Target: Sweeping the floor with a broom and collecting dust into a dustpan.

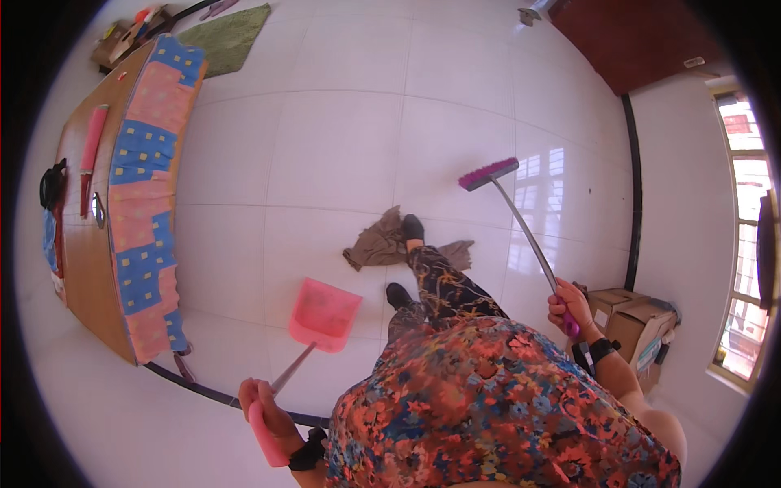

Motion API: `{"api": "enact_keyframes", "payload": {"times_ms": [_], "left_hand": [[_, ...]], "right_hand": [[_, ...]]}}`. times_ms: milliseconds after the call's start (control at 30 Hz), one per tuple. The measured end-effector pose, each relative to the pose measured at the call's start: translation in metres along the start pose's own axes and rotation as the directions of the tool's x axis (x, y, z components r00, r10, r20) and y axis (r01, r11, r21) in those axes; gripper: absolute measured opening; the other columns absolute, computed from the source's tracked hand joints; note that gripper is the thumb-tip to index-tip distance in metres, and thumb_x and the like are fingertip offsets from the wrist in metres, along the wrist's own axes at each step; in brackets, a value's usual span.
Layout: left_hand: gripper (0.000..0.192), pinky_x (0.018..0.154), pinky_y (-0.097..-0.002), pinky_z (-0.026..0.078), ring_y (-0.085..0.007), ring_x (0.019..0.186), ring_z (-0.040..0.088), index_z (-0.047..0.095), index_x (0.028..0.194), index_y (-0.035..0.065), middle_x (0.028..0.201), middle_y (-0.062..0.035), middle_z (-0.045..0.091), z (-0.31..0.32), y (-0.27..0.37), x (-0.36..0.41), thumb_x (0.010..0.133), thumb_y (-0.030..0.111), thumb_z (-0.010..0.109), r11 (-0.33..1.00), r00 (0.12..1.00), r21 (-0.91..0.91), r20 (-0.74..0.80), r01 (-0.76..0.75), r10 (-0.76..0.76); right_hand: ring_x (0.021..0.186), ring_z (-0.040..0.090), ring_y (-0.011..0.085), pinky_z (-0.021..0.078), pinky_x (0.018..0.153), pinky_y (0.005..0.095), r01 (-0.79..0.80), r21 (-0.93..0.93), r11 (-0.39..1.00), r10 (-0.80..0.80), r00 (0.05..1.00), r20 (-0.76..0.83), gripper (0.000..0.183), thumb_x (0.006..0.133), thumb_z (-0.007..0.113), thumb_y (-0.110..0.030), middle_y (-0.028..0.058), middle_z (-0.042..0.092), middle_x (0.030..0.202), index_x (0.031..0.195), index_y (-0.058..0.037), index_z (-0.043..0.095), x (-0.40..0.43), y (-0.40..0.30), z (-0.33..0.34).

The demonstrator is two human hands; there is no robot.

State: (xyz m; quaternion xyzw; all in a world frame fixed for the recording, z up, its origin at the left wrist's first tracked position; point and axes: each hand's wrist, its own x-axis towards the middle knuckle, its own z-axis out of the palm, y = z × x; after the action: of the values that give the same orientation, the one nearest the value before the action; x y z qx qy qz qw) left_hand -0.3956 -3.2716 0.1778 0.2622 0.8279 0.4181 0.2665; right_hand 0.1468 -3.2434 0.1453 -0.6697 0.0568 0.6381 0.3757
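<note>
My left hand (268, 412) is closed around the pink handle of a long-handled dustpan (324, 314), whose pink pan lies at or near the tiled floor, left of my feet. In my right hand (573, 311) is the purple grip of a broom (489, 173). Its grey shaft runs up and to the left to a head with magenta bristles, out over the floor in front of me. A crumpled brown cloth (379, 241) lies on the tiles, with one of my black shoes on it or against it; part of the cloth shows on the other side of that leg.
A wooden table or cabinet (91, 262) with a pink and blue patterned cloth (143, 213) stands at the left. Behind it lies a green mat (229, 43). Cardboard boxes (628, 317) sit by the right wall, under a barred window (744, 244). A dark red door or panel (640, 39) is at upper right.
</note>
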Motion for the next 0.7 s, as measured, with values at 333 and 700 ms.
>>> {"api": "enact_keyframes", "payload": {"times_ms": [333,700], "left_hand": [[0.023,0.072,-0.0294,0.038,-0.0169,0.073,0.045,0.05,0.098,-0.0028,0.081,-0.0073,0.049,0.054,0.03,0.03,0.08,0.01,0.053,0.995,0.999,0.099,-0.021,0.032,-0.03],[0.028,0.065,-0.0254,0.039,-0.014,0.067,0.046,0.047,0.106,-0.003,0.077,-0.0073,0.05,0.101,0.065,0.063,0.083,0.011,0.051,0.988,0.997,0.138,-0.058,0.066,-0.059]], "right_hand": [[0.044,0.041,0.0082,0.0348,0.036,0.0251,0.013,-0.279,0.96,-0.021,0.999,-0.028,0.046,0.089,0.046,-0.012,0.0045,0.049,0.068,0.133,-0.0108,0.032,0.066,-0.093,0.047],[0.044,0.042,0.0094,0.0361,0.037,0.0266,-0.075,-0.326,0.942,0.047,0.995,-0.093,0.05,0.087,0.047,-0.01,0.0047,0.049,0.067,0.135,-0.0121,0.031,0.111,-0.132,0.051]]}}
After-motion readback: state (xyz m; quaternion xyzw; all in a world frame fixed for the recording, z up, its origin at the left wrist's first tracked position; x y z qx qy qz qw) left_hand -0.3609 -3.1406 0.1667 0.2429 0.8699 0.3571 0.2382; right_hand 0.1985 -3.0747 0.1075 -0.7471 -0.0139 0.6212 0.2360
